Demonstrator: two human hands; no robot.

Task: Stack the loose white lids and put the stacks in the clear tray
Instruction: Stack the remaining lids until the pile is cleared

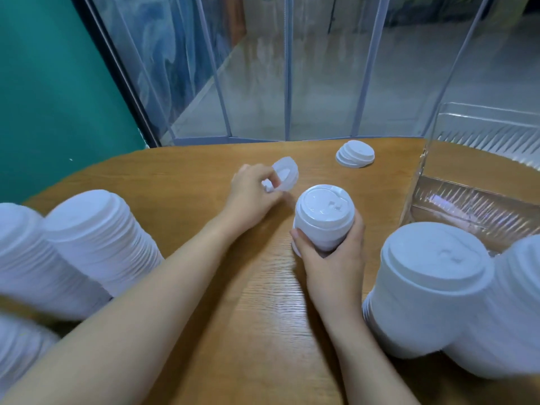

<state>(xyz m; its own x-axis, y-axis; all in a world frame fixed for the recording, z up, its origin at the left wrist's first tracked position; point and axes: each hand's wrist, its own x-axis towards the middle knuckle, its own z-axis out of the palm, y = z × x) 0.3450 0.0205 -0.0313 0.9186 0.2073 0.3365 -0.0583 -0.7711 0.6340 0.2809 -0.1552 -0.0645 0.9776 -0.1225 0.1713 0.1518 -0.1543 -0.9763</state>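
Two hands are sharing the work: the right hand [333,258] is clamping a short stack [323,217] upright on the table [204,258], while the left hand [252,194] is pinching a tilted lid [285,173], likely to cap it; the tray [467,200] is waiting nearby.

no readable text, labels, brands, numbers or signs anywhere

Pretty hemmed in on both sides: tall lid stacks on the left [96,238] and tall lid stacks on the right [432,287] crowd the near edge of the wooden table [204,302], leaving a bare lane up the middle. Further back there's open wood around a small lid pile [355,153]. The clear tray [467,200] walls off the far right, and its near wall stands just behind the right stacks.
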